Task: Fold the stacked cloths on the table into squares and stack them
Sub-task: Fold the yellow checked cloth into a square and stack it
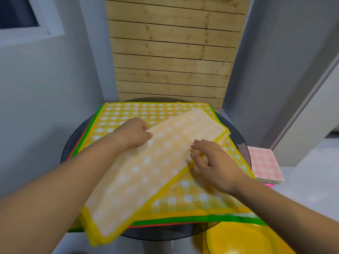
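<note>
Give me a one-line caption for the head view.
The left hand and right hand pinch a half-folded yellow cloth atop the cloth stack.

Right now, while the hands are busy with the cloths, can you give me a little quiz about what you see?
1. True or false: the long yellow cloth lies on top of the pile of flat cloths.
2. What colour is the top of the folded stack beside the table? A pink, B blue, C black.
3. One word: what shape is the table's top?
Key: 1 true; 2 A; 3 round.
</note>
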